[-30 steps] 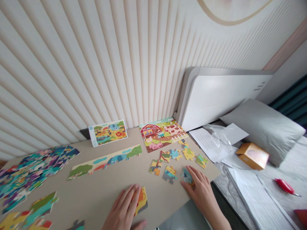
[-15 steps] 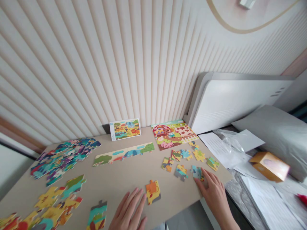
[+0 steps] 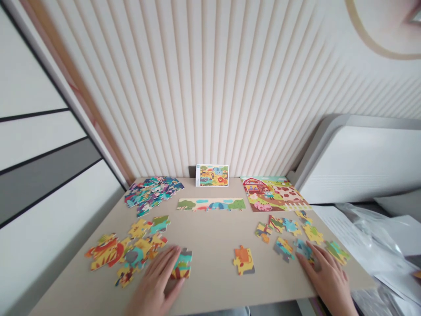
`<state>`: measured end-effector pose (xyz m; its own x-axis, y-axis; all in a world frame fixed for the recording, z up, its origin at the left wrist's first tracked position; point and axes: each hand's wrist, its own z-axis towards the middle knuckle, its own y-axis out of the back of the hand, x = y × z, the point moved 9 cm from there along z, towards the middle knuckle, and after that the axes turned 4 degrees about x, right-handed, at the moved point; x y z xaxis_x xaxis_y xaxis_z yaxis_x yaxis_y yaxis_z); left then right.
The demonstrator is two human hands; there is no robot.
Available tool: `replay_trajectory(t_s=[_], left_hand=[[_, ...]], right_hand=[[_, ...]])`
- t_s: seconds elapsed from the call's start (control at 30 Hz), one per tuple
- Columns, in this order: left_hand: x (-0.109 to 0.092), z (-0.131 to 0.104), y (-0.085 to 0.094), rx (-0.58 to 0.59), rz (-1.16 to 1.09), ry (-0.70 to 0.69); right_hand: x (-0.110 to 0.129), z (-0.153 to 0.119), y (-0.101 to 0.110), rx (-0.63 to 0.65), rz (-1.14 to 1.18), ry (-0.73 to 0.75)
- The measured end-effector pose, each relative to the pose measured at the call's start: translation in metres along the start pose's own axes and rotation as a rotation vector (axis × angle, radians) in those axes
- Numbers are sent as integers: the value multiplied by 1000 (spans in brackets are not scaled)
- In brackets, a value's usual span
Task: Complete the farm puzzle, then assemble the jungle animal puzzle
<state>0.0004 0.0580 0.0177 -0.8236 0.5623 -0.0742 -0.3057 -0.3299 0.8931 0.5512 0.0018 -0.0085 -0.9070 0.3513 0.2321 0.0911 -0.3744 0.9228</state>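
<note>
Read the table (image 3: 210, 281) as a clock, with 12 at the ribbed cream wall (image 3: 210, 87).

At 9 o'clock lies a cluster of yellow, orange and teal cardboard puzzle pieces (image 3: 140, 243); at 10, a heap of purple and dark-teal puzzle pieces (image 3: 154, 193).

At 8 is the left hand (image 3: 158, 276), palm down and unclenched. Its long fingers lie close together, slightly bent, over the left side of a teal, green and brown puzzle piece (image 3: 183, 264); the thumb stands apart below.

At 12, a white-edged picture card (image 3: 212, 175) leans at the wall, behind a long joined puzzle strip (image 3: 210, 205).

Toward 4, near the middle, an orange-and-yellow puzzle piece (image 3: 245, 261) lies apart from both hands.

At 2 is a flat farm picture with a red barn (image 3: 274, 195); toward 3, a group of loose multicoloured puzzle pieces (image 3: 291, 226).

Between 3 and 4, the right hand (image 3: 327, 270) rests over a blue puzzle piece (image 3: 305, 249), thumb and forefinger parted across it; whether they pinch it, I cannot tell.
</note>
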Motion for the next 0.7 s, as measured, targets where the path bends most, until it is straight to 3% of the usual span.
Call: replay_trajectory(t_s=[0.1,0.3,0.43,0.7], left_hand=[[-2,3,-4,75,-43,32],[3,-2,-3,50,-112,110],[2,-2,-3,47,-138,113],[5,-3,-7,45,-161,126]], right_hand=[[14,-2,3,-63,41,30],[66,-8,12,-248,163,115],[96,-12,9,-242,142,178],[98,-13,9,-196,177,227]])
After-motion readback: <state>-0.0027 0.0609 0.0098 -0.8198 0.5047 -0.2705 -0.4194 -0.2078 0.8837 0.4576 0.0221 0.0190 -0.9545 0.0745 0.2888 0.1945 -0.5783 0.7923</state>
